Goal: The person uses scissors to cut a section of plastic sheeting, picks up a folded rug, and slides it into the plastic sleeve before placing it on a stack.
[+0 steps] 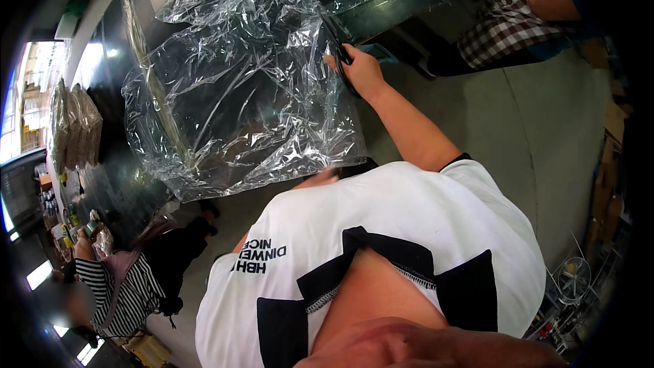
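Dark worktable [381,0] | right hand [361,71] clamped on crinkled clear plastic sheet [238,88] | left hand hidden

The clear plastic sheet [238,95] is thin film, crinkled and very glossy, throwing white glints along every fold. The table [381,0] under it is dark, smooth and shiny as well. The tool in my right hand [361,71] looks like matt black plastic. My shirt [409,232] is soft cloth, white with black panels. The floor [545,129] is dull grey concrete.
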Motion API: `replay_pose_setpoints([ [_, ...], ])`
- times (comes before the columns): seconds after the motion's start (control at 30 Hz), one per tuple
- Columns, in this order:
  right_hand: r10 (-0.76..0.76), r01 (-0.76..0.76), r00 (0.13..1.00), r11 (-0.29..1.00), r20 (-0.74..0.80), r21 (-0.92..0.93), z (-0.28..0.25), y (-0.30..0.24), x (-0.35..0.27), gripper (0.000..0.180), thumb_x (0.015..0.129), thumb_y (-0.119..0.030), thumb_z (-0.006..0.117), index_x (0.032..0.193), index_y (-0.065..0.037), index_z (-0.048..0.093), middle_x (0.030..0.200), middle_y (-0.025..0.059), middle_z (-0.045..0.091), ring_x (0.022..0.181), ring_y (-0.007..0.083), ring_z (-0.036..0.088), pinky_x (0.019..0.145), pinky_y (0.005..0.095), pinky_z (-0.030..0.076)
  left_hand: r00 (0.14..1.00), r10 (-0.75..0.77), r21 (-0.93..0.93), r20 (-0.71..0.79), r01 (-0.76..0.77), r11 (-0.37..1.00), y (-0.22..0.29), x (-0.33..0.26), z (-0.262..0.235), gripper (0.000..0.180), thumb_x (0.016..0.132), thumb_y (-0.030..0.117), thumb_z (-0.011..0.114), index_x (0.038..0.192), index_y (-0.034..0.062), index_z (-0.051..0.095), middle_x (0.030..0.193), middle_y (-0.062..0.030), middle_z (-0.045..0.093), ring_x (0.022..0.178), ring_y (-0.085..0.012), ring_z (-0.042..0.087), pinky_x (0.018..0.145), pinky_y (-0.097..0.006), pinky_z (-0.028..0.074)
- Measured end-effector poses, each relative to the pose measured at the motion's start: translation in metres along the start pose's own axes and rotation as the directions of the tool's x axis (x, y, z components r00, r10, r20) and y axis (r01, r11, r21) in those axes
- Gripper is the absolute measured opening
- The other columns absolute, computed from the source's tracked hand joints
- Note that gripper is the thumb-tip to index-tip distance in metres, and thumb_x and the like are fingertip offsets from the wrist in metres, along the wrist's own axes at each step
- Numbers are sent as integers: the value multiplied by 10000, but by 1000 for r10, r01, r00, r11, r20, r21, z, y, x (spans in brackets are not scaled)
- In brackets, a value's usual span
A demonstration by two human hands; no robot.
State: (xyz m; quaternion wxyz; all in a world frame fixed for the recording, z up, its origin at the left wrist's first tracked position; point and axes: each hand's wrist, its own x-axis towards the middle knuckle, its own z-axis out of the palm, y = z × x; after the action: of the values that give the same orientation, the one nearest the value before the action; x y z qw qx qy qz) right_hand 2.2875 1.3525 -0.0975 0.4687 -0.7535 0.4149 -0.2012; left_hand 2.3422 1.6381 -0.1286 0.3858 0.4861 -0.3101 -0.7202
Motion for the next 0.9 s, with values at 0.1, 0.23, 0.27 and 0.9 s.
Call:
replay_pose_setpoints([
  [0.1,-11,11,1000,1000,-3,1,-4,10,4,587,793,-516,705,1111,-29,626,856,138,672,807,272,637,722,344,482,929,-300,51,217,296,954,3,-63,-41,331,921,184,622,1196,3,585,1212,-123,613,1128,-218,559,978,-345,427],
  [0.23,-45,25,991,988,-129,-153,-9,26,5,567,790,-479,723,1141,-46,620,860,116,650,772,235,617,722,322,481,936,-301,395,181,211,894,161,-95,-105,530,890,160,672,1360,15,475,1292,-124,570,1220,-235,511,1059,-403,359],
  [0.27,-68,42,987,984,-145,-173,-11,26,5,596,782,-486,726,1172,-50,611,872,127,644,773,251,617,719,329,485,971,-221,296,93,185,937,189,-92,-120,530,873,183,693,1337,17,498,1252,-127,595,1171,-215,546,1014,-398,409],
  [0.9,38,-48,995,993,-94,-110,-50,14,8,659,690,-349,825,1244,-87,581,743,44,517,677,192,542,623,321,451,991,104,770,80,-127,625,374,265,-241,281,808,148,712,1036,36,592,837,14,596,787,-65,543,729,-239,441],
])
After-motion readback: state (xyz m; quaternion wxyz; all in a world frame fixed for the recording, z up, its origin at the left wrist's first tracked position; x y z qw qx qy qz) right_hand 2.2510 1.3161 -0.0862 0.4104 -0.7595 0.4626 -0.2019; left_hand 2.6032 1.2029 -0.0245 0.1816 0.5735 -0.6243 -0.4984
